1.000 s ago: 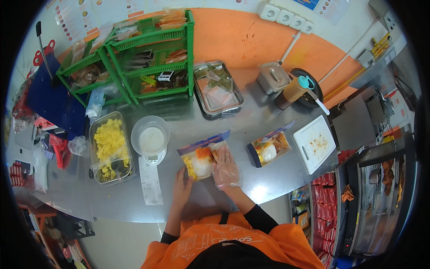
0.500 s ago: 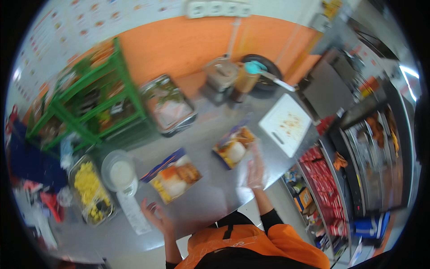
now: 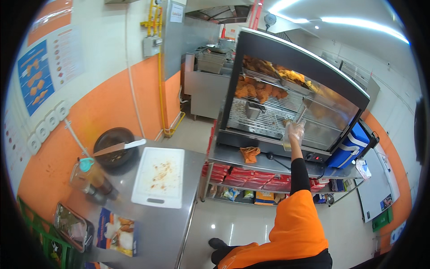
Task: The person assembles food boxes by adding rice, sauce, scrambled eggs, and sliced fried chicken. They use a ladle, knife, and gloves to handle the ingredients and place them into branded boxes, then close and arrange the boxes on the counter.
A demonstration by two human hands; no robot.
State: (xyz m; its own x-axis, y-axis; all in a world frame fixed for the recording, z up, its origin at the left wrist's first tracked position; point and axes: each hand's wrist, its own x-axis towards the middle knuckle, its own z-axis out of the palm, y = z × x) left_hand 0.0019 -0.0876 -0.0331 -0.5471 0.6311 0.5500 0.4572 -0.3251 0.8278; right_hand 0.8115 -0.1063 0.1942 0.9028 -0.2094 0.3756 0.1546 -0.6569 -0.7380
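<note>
The gloved right hand (image 3: 295,130) is at the front of the food warmer (image 3: 277,54), its grasp unclear — left hand out of view. Fried chicken (image 3: 256,90) lies inside, farther left — slow movement should keep the black sleeve (image 3: 299,174) clear.

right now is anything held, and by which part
Cannot be told: the gloved right hand is at the food warmer, but any grip is unclear. The left hand is out of view.

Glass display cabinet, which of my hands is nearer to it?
Right: the gloved right hand is at the lower front of the glass display cabinet; the left hand is out of view.
</note>
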